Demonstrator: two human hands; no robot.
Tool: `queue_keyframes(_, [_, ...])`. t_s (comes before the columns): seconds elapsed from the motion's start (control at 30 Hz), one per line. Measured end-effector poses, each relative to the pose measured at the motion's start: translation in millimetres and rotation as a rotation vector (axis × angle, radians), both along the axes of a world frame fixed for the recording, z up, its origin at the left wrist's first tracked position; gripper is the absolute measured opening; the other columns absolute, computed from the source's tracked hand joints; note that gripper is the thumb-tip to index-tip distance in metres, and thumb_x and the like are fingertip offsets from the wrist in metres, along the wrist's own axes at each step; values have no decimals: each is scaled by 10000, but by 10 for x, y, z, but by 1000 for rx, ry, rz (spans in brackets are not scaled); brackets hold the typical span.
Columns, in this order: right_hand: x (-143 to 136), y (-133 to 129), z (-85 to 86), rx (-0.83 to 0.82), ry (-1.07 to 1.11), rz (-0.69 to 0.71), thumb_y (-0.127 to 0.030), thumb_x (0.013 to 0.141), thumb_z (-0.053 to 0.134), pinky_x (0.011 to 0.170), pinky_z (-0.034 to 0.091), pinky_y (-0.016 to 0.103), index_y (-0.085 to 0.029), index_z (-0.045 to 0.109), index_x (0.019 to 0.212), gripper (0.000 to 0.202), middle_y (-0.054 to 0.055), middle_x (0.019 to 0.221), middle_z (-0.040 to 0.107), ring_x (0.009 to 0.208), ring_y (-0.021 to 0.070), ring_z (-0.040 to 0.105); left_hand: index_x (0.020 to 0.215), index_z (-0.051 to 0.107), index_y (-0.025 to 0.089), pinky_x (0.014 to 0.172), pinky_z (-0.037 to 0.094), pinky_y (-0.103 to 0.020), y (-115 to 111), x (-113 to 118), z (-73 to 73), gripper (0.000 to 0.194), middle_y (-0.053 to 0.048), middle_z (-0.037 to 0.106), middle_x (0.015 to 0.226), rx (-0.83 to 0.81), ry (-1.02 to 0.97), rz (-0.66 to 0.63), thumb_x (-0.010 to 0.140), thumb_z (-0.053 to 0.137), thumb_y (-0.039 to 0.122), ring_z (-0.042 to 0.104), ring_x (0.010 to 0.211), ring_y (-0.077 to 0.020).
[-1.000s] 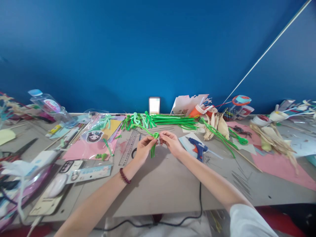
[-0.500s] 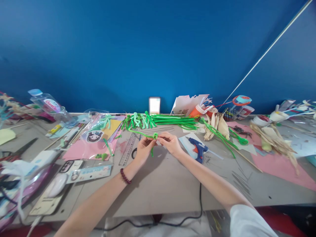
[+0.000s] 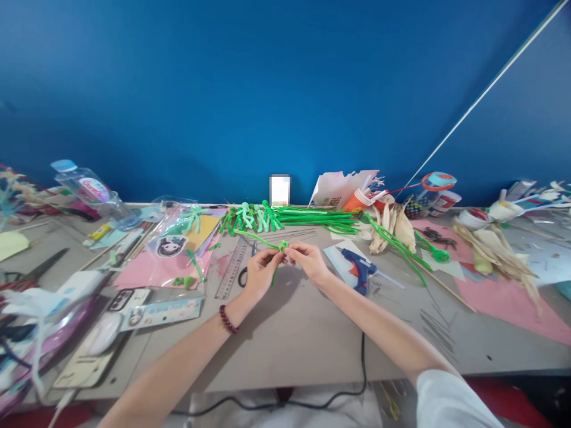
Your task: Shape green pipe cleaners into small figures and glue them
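Over the middle of the table, my left hand [image 3: 263,267] and my right hand [image 3: 308,260] meet with their fingertips pinched round a bright green pipe cleaner [image 3: 259,239]. It is curled into a small loop between the fingers. One long end reaches up and left, and a short end hangs below my left fingers. Just beyond my hands lies a bundle of straight green pipe cleaners [image 3: 316,219]. To its left sits a heap of twisted green pipe-cleaner pieces [image 3: 252,219]. Scissors, partly covered by my left hand, lie beside a clear ruler [image 3: 232,268].
A blue glue gun [image 3: 363,270] rests on paper right of my hands, its cord [image 3: 363,356] hanging off the front edge. Further right are dried husks [image 3: 395,229] and pink paper [image 3: 508,306]. A plastic bottle [image 3: 91,189], clear bag [image 3: 172,229] and power strip [image 3: 84,365] occupy the left.
The pipe cleaner's loop has turned and looks tighter between my fingers. Its long end has swung slightly right and down. Both hands stay almost in the same place.
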State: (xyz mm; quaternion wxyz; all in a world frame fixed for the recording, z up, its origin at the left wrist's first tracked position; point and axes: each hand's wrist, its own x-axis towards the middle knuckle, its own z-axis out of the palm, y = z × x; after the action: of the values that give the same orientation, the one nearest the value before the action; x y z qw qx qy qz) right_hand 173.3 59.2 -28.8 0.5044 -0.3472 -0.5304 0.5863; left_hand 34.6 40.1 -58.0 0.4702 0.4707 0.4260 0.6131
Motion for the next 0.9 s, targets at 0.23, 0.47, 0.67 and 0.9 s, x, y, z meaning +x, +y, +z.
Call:
queue_keyframes(0.23, [0,7,-17,-32,-20,-2,-386,657,706,490,348,231,-172,662,608,224,-32,529,503,506,85,419,709,673,133,623,487,-258,20,0,-13,219,-46,672,658,6,15,8,677,707,348,615,617,-149])
queue_keyframes(0.47, [-13,4,-23,-224,134,9,-385,603,752,484,347,228,-167,656,630,240,-38,494,516,490,84,439,718,660,138,631,484,-256,11,-15,9,184,-35,660,677,41,72,8,694,699,316,625,635,-149])
queue_keyframes(0.67, [13,9,4,-282,169,59,-376,605,762,483,333,226,-161,644,638,247,-40,492,516,472,75,431,716,654,146,633,483,-253,-2,-13,34,181,-28,656,675,36,72,5,691,703,319,628,640,-145])
queue_keyframes(0.9, [56,12,91,-242,187,132,-371,653,737,498,347,221,-174,605,675,237,-35,549,534,504,84,478,759,683,134,613,483,-255,26,-33,130,274,-36,678,679,-149,-147,-217,659,725,385,599,588,-126])
